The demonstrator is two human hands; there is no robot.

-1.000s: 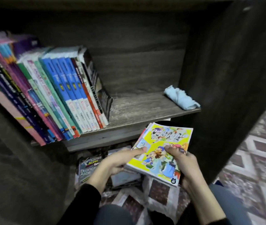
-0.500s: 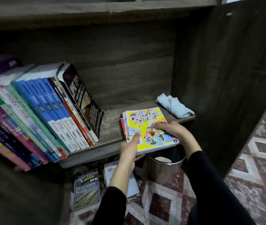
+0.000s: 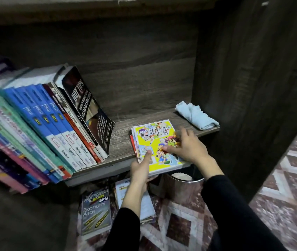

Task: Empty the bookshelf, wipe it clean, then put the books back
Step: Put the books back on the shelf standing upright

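Now the comic stack (image 3: 159, 144) lies flat on the shelf board (image 3: 122, 142); it no longer hangs in the air below the board's front edge, where we hold it a second back. It sits in the bare stretch between the leaning row of books (image 3: 53, 124) and the blue cloth (image 3: 196, 115), apart from both, and its near edge juts a little over the lip of the board.

Our left hand (image 3: 140, 169) pinches the near-left corner, with the thumb laid straight along the yellow cover and the other fingers curled underneath. Our right hand (image 3: 189, 147) has given up its grip on the right edge. Its fingers lie spread and almost straight on top of the cover, pressing down and holding nothing.

We take this to mean that we are in the putting-back part of the task, since the row of books already stands on the board and the cloth lies folded at the far right end. This stack has landed but is not yet settled. We judge it wants a push further in, or standing up against the row, before the left hand lets go.

More waits below: the Ekonomi Asas book (image 3: 96, 212) and a thinner book (image 3: 126, 189) lie on the floor beside the metal bin (image 3: 182, 187).
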